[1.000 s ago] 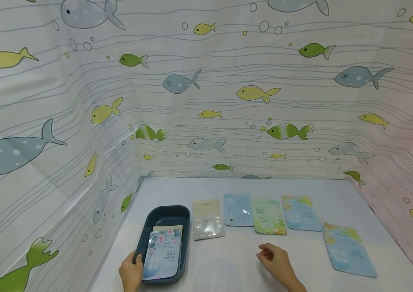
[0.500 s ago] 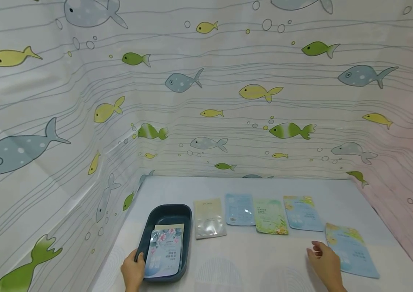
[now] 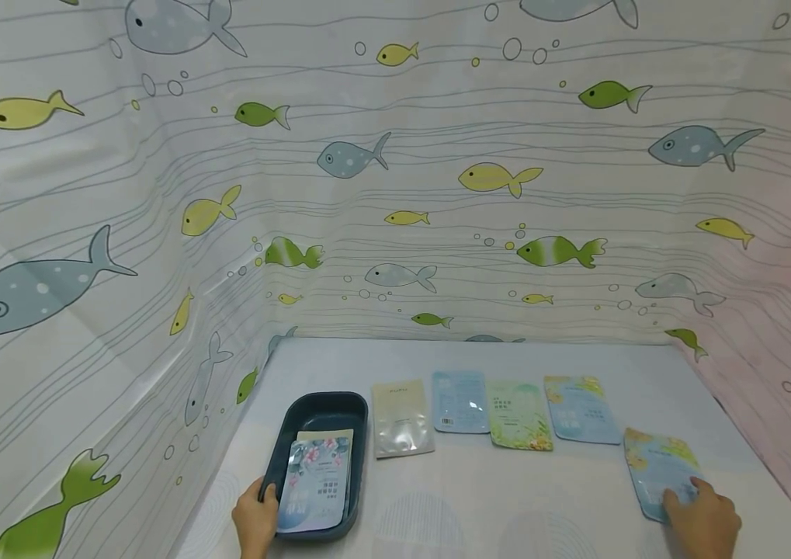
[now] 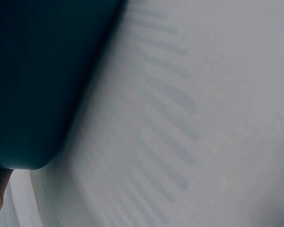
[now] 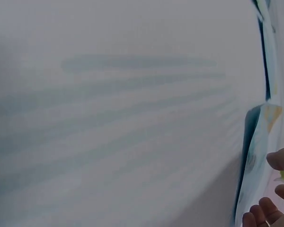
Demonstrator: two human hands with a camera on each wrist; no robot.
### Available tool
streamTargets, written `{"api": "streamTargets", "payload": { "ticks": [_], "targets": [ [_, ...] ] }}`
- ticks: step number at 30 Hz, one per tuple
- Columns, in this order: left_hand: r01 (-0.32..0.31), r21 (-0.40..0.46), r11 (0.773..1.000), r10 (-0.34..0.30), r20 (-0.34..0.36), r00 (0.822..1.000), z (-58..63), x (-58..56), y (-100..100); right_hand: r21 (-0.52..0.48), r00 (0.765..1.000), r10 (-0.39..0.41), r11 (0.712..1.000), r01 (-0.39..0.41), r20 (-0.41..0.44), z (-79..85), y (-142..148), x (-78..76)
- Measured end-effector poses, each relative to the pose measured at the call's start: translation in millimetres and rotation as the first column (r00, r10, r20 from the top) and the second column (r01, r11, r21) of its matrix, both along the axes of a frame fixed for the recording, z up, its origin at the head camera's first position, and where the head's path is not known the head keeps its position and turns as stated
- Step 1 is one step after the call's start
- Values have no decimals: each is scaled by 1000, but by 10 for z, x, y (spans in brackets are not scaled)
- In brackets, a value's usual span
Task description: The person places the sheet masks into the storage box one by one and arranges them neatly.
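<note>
The right hand point(image 3: 706, 519) has moved rightward to a flat, thin blue packet point(image 3: 659, 470) lying at the right of the pale table point(image 3: 479, 497), thumb and fingers spread apart over its lower end. The left hand point(image 3: 255, 519) grips the smooth rim of a dark, round-cornered tray point(image 3: 328, 415).

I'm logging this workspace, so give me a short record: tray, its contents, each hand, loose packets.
Tray: dark blue, on the left
Contents: flowered packet over pale packet
Left hand: grips tray's left rim
Right hand: over rightmost blue packet, near end; contact unclear
Other loose packets: cream packet, barcoded packet, green packet, yellow-flowered packet
</note>
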State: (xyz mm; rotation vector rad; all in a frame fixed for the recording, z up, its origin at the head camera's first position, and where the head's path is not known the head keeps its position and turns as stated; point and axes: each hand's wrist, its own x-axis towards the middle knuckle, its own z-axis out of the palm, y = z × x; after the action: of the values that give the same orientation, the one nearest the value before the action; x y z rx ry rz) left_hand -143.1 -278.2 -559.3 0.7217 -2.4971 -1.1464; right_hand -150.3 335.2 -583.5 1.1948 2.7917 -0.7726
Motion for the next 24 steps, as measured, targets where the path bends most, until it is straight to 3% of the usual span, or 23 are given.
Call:
{"api": "streamTargets", "payload": {
  "ticks": [5, 14, 24],
  "targets": [
    [2, 43, 999, -4, 31, 1000, -2, 11, -8, -26, 1000, -12, 1000, 13, 7, 14, 150, 43],
    [8, 57, 998, -11, 46, 999, -16, 24, -10, -124, 972, -88, 985, 117, 218, 42, 270, 49],
    [1, 60, 998, -3, 36, 999, -6, 28, -3, -151, 978, -51, 985, 83, 205, 72, 362, 77]
  ]
}}
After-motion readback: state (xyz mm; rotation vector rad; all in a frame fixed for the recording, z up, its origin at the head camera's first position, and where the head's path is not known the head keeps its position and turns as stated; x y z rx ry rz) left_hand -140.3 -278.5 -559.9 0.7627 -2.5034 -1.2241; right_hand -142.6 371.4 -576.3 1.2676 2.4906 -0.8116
